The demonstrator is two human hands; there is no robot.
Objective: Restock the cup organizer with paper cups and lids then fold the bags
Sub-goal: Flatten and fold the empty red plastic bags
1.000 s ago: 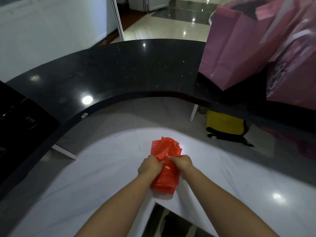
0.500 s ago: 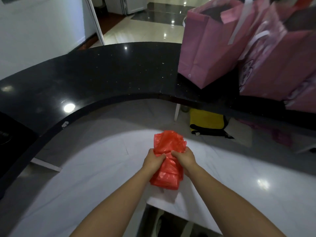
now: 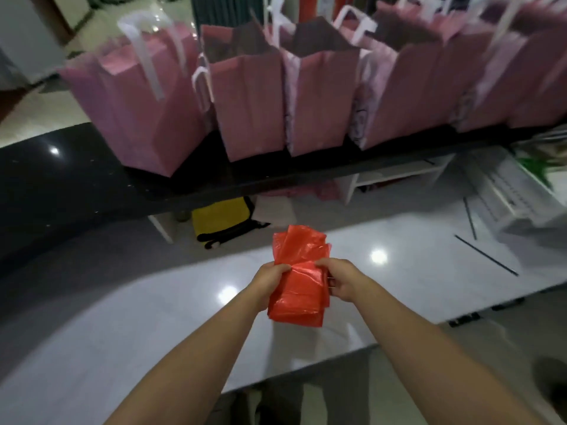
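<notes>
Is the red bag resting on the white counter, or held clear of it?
Cannot tell. The head view shows the left hand and right hand gripping the red bag over the white counter, but no contact or gap shows plainly.

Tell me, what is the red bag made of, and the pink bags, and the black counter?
The red bag looks like thin shiny plastic: it crinkles and glints where both hands grip it. The pink bags look like matte paper, stiff with sharp creases, though blurred. The black counter seems polished stone: glossy, speckled, mirroring lights.

both hands gripping folded red bag (image 3: 299,277)
</notes>
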